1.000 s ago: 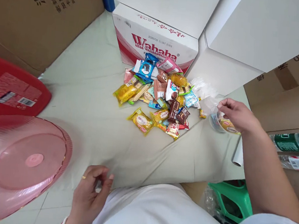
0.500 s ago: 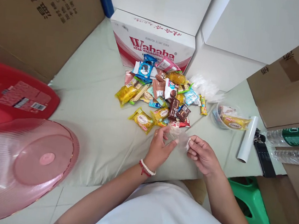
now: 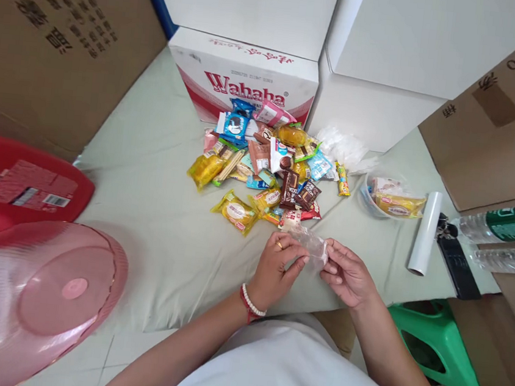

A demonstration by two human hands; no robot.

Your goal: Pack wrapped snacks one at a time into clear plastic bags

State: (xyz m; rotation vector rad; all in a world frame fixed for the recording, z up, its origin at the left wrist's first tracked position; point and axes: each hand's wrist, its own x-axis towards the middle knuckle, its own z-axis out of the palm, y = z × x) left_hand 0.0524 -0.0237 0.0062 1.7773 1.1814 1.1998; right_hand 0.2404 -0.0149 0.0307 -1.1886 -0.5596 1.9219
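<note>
My left hand (image 3: 277, 266) and my right hand (image 3: 345, 275) meet over the pale green cloth (image 3: 155, 201), both pinching a small clear plastic bag (image 3: 312, 243) held between them. My left wrist wears a red and white bead bracelet. Just beyond the hands lies a pile of wrapped snacks (image 3: 265, 163): yellow cake packs, brown chocolate bars, blue cookie packs. To the right stands a clear bowl (image 3: 379, 199) with a yellow cake pack and another snack in it.
A Wahaha carton (image 3: 246, 75) and white boxes stand behind the pile, brown cartons on both sides. A pink plastic basin (image 3: 35, 292) and a red one (image 3: 20, 174) lie left. A white roll (image 3: 423, 232), keys, water bottles (image 3: 502, 225) and a green stool (image 3: 434, 347) are right.
My right hand left the bowl and my left hand rose from my lap; both met at the middle and took hold of the clear bag. The view shifted slightly.
</note>
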